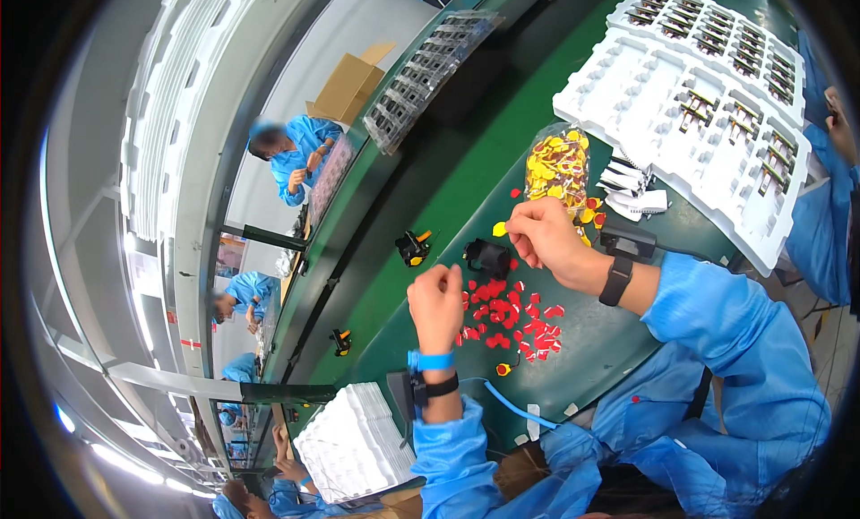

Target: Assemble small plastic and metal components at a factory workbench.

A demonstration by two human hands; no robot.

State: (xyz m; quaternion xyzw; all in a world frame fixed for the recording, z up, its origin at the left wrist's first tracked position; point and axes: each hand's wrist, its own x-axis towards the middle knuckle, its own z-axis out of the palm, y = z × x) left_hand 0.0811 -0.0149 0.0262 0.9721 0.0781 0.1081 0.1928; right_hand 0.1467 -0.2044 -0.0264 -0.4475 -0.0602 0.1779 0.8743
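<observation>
My right hand (548,243) is closed, with a round yellow sticker-like piece (500,229) at its fingertips, seemingly pinched there. Fingers curled, my left hand (436,306) is to the left and slightly nearer me; whatever it may hold is hidden. Between the hands a small black boxy part (486,258) sits on the green work surface. Many small red pieces (502,315) lie scattered below it. A clear bag of yellow round pieces (557,165) stands just beyond my right hand. One small yellow-and-red piece (503,369) lies nearer me.
White trays (591,89) holding metal parts fill the right side. A stack of white trays (354,443) stands at lower left. Black-and-yellow parts (413,248) sit on the green belt (385,291). A black device (627,241) is beside my right wrist. Co-workers (300,156) sit across.
</observation>
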